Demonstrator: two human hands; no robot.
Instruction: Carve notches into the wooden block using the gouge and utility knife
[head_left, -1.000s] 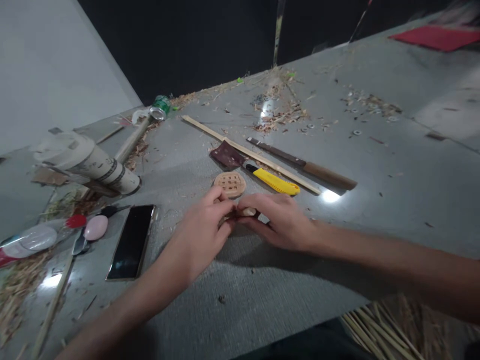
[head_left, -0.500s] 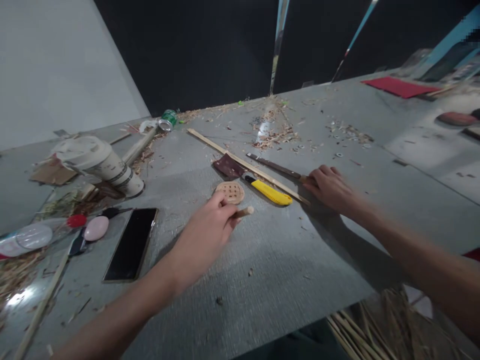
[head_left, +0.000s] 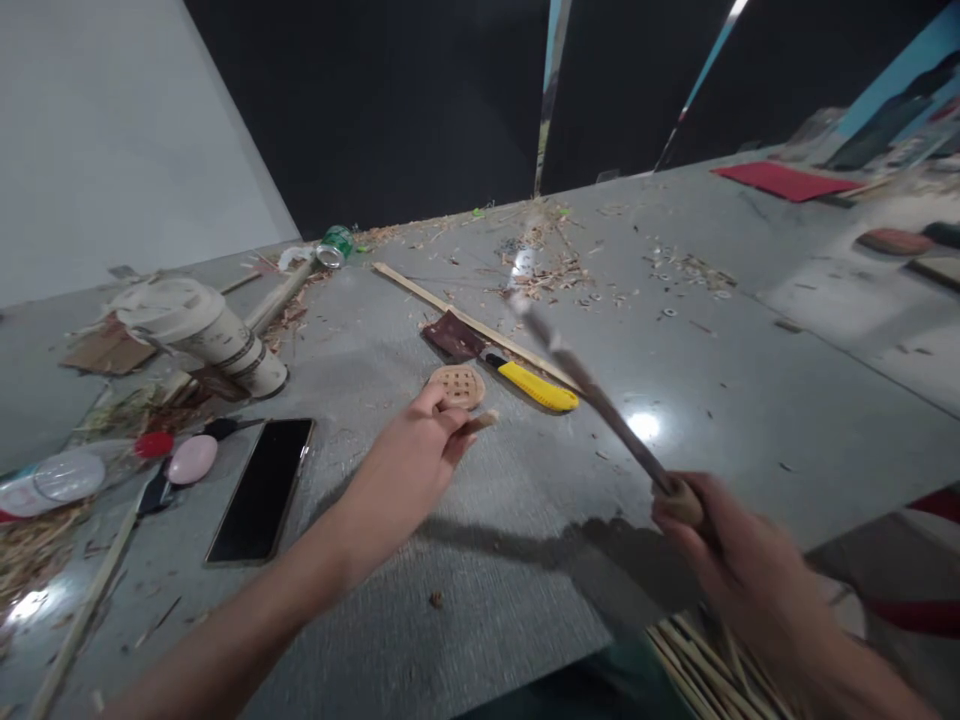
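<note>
My left hand (head_left: 409, 455) is closed on a short wooden stick (head_left: 482, 421), whose pale end sticks out to the right past the thumb. Just beyond the fingers lies a round wooden disc (head_left: 457, 382) with small square holes; whether the fingertips touch it I cannot tell. In my right hand (head_left: 739, 555) is a file (head_left: 600, 395), gripped by its wooden handle and raised over the table, blade pointing away to the upper left, slightly blurred. Between the hands lie a yellow utility knife (head_left: 538, 387), a dark red sandpaper piece (head_left: 452, 335) and a long wooden strip (head_left: 420, 287).
To the left are a phone (head_left: 262, 490), stacked paper cups (head_left: 206, 330), a plastic bottle (head_left: 60, 480) and a pink egg-shaped object (head_left: 193, 459). A green can (head_left: 335, 246) lies farther back, near scattered shavings (head_left: 551, 270). A red sheet (head_left: 784, 181) is far right; sticks (head_left: 697, 665) show below the table edge.
My right hand has lifted the file off the table and drawn it nearer to me, turning its blade upward. The left hand keeps the stick in nearly the same place.
</note>
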